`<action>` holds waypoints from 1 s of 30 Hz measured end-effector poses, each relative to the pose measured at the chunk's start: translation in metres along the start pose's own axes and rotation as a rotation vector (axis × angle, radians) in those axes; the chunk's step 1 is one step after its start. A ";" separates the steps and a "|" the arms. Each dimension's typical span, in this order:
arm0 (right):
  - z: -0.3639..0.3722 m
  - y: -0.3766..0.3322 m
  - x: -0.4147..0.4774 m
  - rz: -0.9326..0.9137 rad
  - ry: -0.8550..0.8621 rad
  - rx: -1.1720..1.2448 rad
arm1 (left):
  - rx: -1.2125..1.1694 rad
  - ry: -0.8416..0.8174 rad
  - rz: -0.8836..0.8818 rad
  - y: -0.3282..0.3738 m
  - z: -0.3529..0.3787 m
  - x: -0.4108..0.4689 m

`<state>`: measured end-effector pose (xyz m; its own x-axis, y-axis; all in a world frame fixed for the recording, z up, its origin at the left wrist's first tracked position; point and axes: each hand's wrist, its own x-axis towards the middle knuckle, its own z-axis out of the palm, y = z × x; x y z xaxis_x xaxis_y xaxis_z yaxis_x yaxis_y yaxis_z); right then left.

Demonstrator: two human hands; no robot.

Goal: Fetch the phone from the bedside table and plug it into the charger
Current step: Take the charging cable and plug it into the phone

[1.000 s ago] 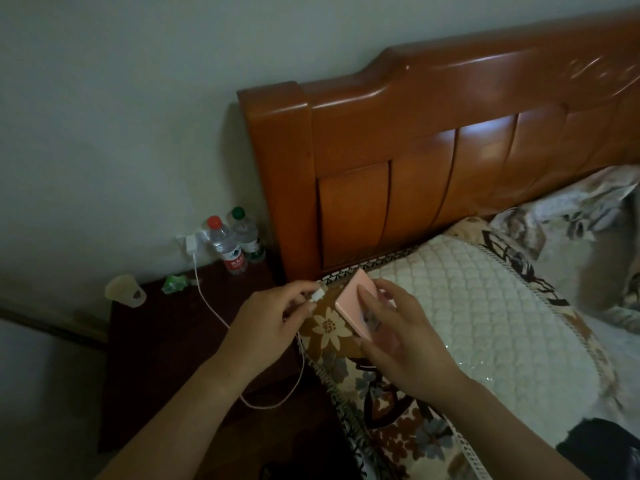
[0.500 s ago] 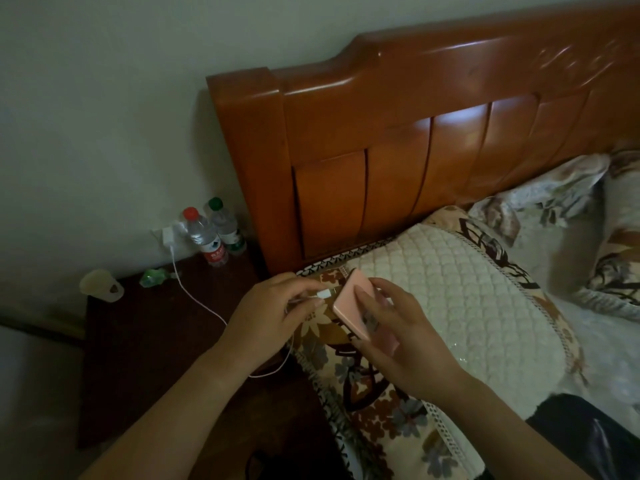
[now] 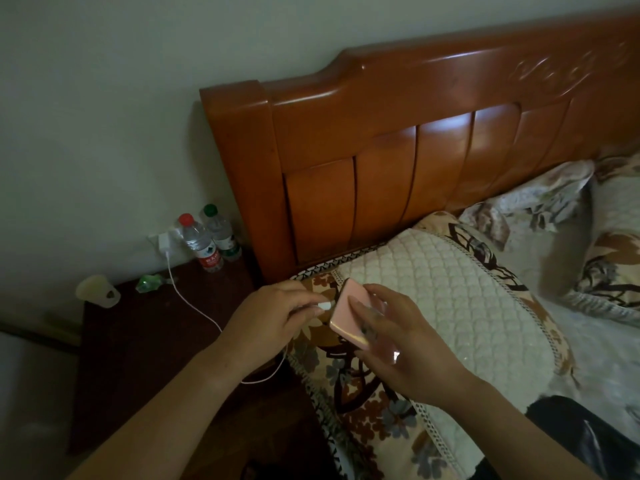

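Phone [image 3: 349, 313] clamped in right hand [image 3: 408, 344] fingers; left hand [image 3: 273, 317] fingers pinch plug [image 3: 325, 305].

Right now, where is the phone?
In the head view, the phone is in the right hand, above the pillow, with the left hand bringing the plug to its edge.

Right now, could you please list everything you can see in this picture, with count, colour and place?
phone: one, pink, held over the near pillow
cable plug: one, white, at the phone's edge
cable: one, white, from wall adapter across the table
adapter: one, white, in the wall socket
bottles: two, clear, red and green caps, table's back corner
cup: one, pale, table's far left corner
green object: one, beside the cable
bedside table: one, dark brown
headboard: one, orange-brown wood
pillows: two, floral and cream, on the bed
left hand: pinching the plug
right hand: holding the phone
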<state>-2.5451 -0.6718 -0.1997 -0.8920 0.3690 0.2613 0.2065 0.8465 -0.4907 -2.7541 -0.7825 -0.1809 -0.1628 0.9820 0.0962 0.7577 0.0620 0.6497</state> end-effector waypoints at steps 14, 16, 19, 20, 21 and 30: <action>0.001 -0.009 0.003 -0.083 -0.040 -0.016 | 0.043 0.024 -0.017 0.004 -0.017 -0.016; 0.002 -0.011 0.003 -0.083 -0.055 -0.009 | 0.055 0.017 -0.012 0.006 -0.018 -0.018; 0.004 -0.011 0.003 -0.087 -0.079 -0.052 | 0.086 -0.003 -0.012 0.008 -0.021 -0.017; 0.004 -0.011 0.002 -0.086 -0.084 -0.064 | 0.100 -0.017 -0.011 0.008 -0.022 -0.016; 0.004 -0.011 0.002 -0.082 -0.089 -0.072 | 0.116 -0.034 -0.008 0.008 -0.023 -0.015; -0.003 -0.016 0.003 -0.082 -0.129 -0.128 | 0.151 -0.067 0.049 0.009 -0.029 -0.009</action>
<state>-2.5503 -0.6831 -0.1888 -0.9504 0.2513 0.1833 0.1728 0.9165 -0.3607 -2.7648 -0.7957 -0.1540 -0.0843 0.9939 0.0710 0.8508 0.0348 0.5244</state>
